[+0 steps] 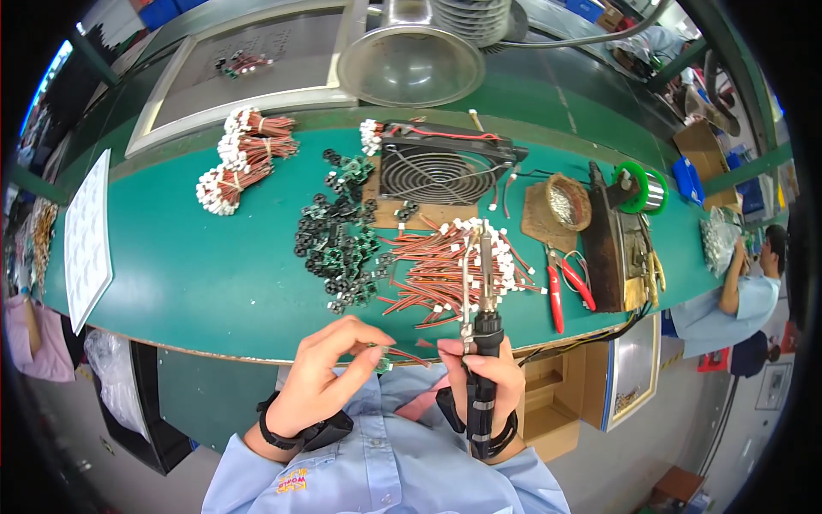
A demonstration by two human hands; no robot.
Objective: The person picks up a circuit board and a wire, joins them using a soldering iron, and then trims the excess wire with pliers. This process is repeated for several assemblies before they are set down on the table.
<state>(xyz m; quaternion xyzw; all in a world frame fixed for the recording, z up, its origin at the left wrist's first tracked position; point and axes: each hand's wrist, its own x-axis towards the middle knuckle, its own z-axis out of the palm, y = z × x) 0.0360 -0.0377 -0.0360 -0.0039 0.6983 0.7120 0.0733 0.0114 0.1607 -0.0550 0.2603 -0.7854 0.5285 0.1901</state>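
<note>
Soldering iron [485, 343] is up in the right hand [482, 385], fist wrapped round the black handle, long axis running pretty much straight near-to-far with the tip pointing away over the wire pile. A thin stick of what looks like solder runs alongside it, can't tell if the same hand pins it or not.

Left hand [321, 381] has its grip pinched on a tiny green circuit board [383, 361] with a red wire trailing off to the right, toward the other hand. So the board sits just left of the iron's handle, nearer the body than the tip is. The two hands are close together but I don't see them touching. Both are out past the near edge of the tabletop [197, 274], basically over the lap.

Counts, as best I can:
- one iron, one board in hand
- loose pile of red/black leads with white plugs [449, 261] just beyond the hands, too many to count
- scatter of small black-and-green boards [338, 244] left of that, also dozens
- three or so tied wire bundles [244, 158] far left
- one black fan [438, 167] far centre
- one pair of red-handled cutters [565, 287] to the right
- one green solder spool [640, 188] far right
</note>
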